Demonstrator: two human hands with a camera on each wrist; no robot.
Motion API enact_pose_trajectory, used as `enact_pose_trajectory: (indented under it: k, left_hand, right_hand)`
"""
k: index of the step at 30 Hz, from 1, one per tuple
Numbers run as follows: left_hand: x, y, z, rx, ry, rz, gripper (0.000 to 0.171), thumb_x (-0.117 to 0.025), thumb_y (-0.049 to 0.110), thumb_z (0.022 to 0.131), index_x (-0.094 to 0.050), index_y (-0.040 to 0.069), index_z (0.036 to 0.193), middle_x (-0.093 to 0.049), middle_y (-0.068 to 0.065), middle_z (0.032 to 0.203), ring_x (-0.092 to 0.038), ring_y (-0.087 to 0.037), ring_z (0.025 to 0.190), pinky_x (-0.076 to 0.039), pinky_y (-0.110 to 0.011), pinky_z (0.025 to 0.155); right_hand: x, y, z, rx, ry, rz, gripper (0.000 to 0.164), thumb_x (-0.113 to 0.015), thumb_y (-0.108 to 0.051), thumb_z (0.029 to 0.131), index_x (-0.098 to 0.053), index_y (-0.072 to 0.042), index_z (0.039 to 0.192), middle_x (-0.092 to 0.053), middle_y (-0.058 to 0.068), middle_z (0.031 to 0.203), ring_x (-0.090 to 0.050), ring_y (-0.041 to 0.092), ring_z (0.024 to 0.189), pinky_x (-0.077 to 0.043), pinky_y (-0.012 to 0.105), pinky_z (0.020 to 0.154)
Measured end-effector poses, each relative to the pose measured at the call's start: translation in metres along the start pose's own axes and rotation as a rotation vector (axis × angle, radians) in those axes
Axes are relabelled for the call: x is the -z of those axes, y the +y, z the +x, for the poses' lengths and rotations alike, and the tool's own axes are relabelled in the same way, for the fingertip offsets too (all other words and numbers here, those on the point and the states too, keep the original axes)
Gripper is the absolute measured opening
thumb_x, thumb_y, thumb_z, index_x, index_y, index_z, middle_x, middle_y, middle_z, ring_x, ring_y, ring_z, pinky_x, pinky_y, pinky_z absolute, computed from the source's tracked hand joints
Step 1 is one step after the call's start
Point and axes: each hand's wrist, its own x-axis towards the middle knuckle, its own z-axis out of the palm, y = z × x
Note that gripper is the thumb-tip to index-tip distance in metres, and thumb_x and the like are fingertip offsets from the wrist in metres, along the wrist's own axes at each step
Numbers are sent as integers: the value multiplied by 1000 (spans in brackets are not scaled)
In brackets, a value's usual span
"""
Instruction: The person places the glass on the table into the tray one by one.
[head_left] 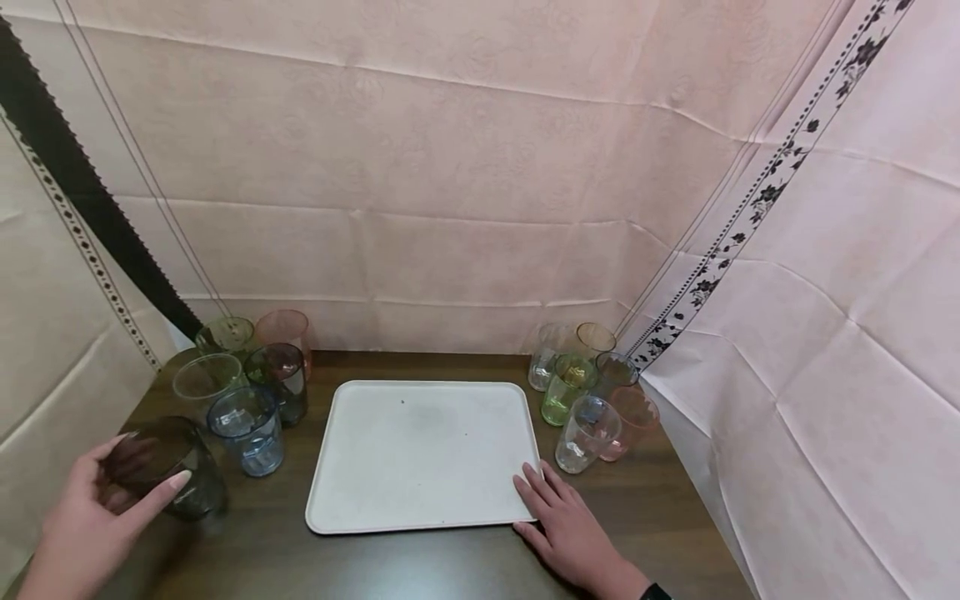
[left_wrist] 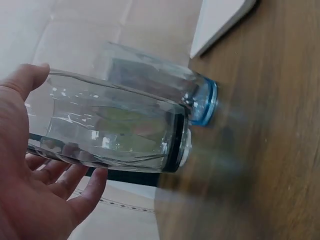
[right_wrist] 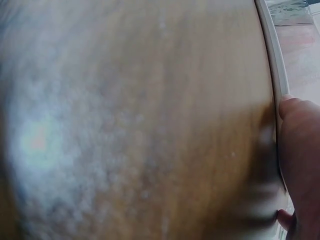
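Observation:
My left hand holds a dark grey glass at the left front of the table. In the left wrist view the thumb lies along one side of this glass and the fingers along the other. Whether its base touches the table I cannot tell. Just beyond it stands a blue glass. My right hand rests on the front right corner of a white rectangular tray, fingers extended over its rim. The right wrist view catches part of that hand against the tray's edge.
Behind the blue glass stand a clear glass, another dark glass, a green one and a pink one. Several glasses cluster right of the tray, including a green one and a clear one. Pale cloth encloses the table.

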Motion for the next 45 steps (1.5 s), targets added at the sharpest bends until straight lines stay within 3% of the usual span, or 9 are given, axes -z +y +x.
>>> enact_pose_trajectory:
  k: [6, 14, 23, 30, 37, 41, 45]
  left_hand:
    - [1, 19, -12, -71, -28, 84, 76, -86, 26, 83, -43, 8, 143, -56, 1, 107, -54, 9, 81, -45, -9, 61]
    - [-12, 34, -23, -92, -108, 87, 85, -87, 27, 82, -38, 0, 146, -46, -17, 129, -47, 19, 88, -46, -6, 62]
    - [-38, 42, -32, -177, -217, 48, 79, -88, 24, 81, -45, 7, 145, -50, -7, 125, -56, 10, 92, -50, -12, 68]
    - [-66, 57, -31, -74, -344, 52, 85, -82, 45, 83, -39, 12, 149, -49, -13, 134, -54, 1, 102, -49, -13, 74]
    - [-87, 67, -20, -80, -332, -35, 87, -83, 40, 83, -36, 9, 150, -44, -18, 140, -56, -17, 117, -44, -4, 82]
    - [-100, 71, -12, -45, -322, -26, 92, -83, 47, 81, -35, 7, 149, -42, -21, 142, -54, -34, 123, -53, -21, 87]
    - [-113, 75, -3, -30, -325, -25, 97, -83, 53, 78, -36, 6, 148, -42, -20, 141, -53, -38, 125, -53, -45, 94]
  right_hand:
    - [-1, 0, 0, 1, 9, 2, 65, -55, -53, 101, -43, -19, 155, -35, 6, 162, -27, 37, 149, -38, 62, 106]
    - [-3, 2, -2, -9, 10, 14, 65, -55, -52, 101, -43, -20, 155, -34, 5, 162, -26, 36, 149, -37, 61, 107]
    - [-5, 4, -3, -16, -5, 22, 65, -52, -55, 101, -41, -21, 156, -32, 4, 163, -24, 34, 151, -35, 61, 109]
    - [-6, 4, -2, -20, -26, 19, 66, -50, -56, 102, -39, -21, 157, -29, 3, 164, -22, 33, 151, -35, 60, 109]
    - [-6, 4, -1, -33, -41, 9, 66, -48, -57, 102, -37, -23, 158, -27, 1, 165, -21, 31, 152, -34, 60, 111]
    - [-7, 4, -1, -21, -33, -8, 66, -47, -58, 102, -37, -23, 158, -28, 2, 165, -22, 33, 152, -35, 60, 110]
    - [-7, 3, -1, -10, -21, -16, 66, -48, -57, 102, -38, -22, 157, -29, 3, 164, -24, 34, 151, -37, 60, 108]
